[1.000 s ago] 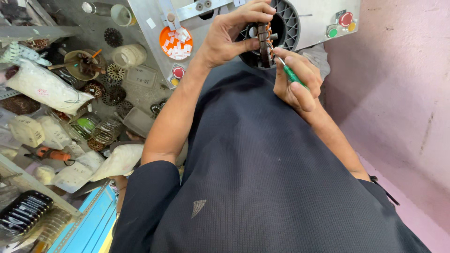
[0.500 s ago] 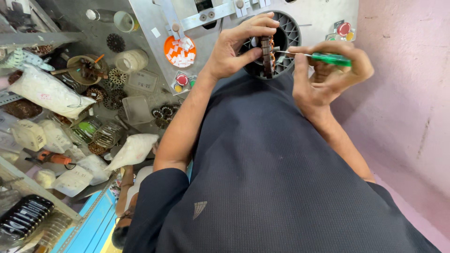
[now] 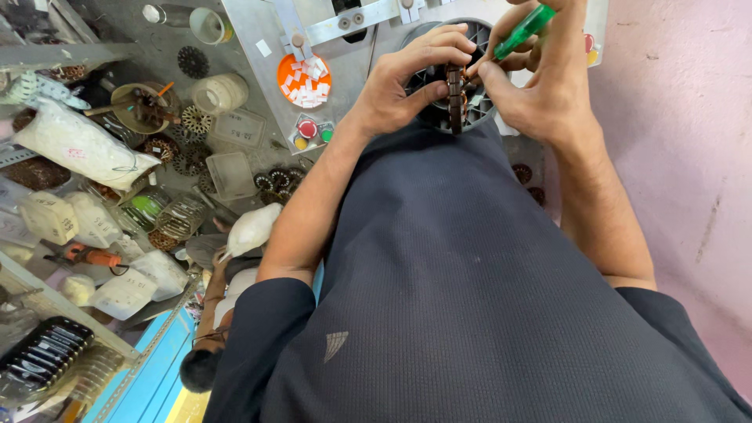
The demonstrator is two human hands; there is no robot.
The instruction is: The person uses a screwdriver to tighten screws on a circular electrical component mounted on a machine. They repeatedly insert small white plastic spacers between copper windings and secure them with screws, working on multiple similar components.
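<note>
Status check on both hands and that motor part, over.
Left hand pinching the stator ring edge-on. Right hand gripping green-handled tool, tip hidden at the ring. Nothing between hands and part.

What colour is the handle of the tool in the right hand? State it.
Translucent green: the tool handle sticks up from the right hand, clearest in the head view.

hands (image 3: 407, 86): 2 | green-handled tool (image 3: 523, 30): 1 | stator core (image 3: 454, 98): 1 | orange dish (image 3: 304, 78): 1

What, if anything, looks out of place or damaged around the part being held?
Nothing stands out. The left hand steadies the wound metal ring, the right hand holds a green-handled tool, and both look intact.
</note>
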